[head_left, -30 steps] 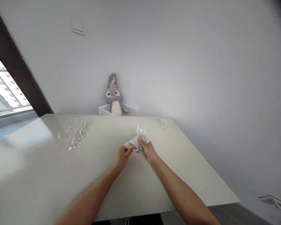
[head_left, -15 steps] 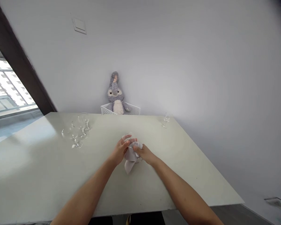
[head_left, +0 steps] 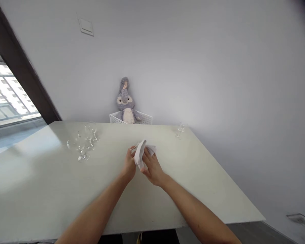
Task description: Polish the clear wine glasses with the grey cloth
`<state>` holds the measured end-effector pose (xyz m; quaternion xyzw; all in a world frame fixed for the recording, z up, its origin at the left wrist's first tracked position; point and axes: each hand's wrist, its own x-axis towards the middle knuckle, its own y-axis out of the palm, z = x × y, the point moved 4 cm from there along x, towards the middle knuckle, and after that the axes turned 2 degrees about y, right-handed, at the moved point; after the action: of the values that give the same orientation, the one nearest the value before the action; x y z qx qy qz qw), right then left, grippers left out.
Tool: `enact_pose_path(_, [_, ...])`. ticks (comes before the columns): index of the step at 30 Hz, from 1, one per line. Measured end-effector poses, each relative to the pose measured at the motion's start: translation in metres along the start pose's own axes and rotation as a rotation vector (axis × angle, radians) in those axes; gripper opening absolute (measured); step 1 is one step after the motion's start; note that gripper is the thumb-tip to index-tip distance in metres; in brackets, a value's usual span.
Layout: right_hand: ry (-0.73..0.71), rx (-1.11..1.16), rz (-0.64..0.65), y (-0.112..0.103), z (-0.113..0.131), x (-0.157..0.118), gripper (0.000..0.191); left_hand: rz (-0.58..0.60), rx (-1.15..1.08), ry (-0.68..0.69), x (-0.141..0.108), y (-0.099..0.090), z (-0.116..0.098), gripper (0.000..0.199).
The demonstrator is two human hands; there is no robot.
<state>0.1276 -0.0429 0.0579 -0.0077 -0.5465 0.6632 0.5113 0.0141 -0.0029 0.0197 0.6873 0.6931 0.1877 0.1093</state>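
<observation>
Above the middle of the white table, my left hand (head_left: 130,163) is closed around a clear glass (head_left: 134,148), of which only a bit of the rim shows. A white cloth (head_left: 140,154) stands up in a fold between my hands and hides most of the glass. My right hand (head_left: 153,167) grips the cloth from the right, its fingers pressed into the folds and its thumb low near the cloth's bottom edge.
Several clear stemmed glasses (head_left: 83,144) stand together at the left of the table (head_left: 193,183). Another small glass (head_left: 180,129) is near the back right corner. Behind the table, a grey plush toy (head_left: 128,115) sits in a white basket (head_left: 147,118).
The cloth has gone from hanging below my hands to standing up between them. My right hand has turned over and moved slightly nearer; my left hand has shifted a little left with the glass.
</observation>
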Motion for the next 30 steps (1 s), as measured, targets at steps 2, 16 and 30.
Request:
enact_pose_path(2, [0.056, 0.046, -0.018, -0.002, -0.003, 0.000, 0.053, -0.048, 0.000, -0.023, 0.001, -0.003, -0.004, 0.051])
enact_pose_path(16, [0.351, -0.166, 0.025, 0.023, -0.032, -0.002, 0.032, 0.113, -0.030, 0.106, -0.017, 0.020, -0.013, 0.054])
enact_pose_path(30, [0.471, 1.274, 0.658, 0.034, -0.019, -0.015, 0.033, 0.591, -0.291, -0.239, -0.017, 0.018, -0.023, 0.052])
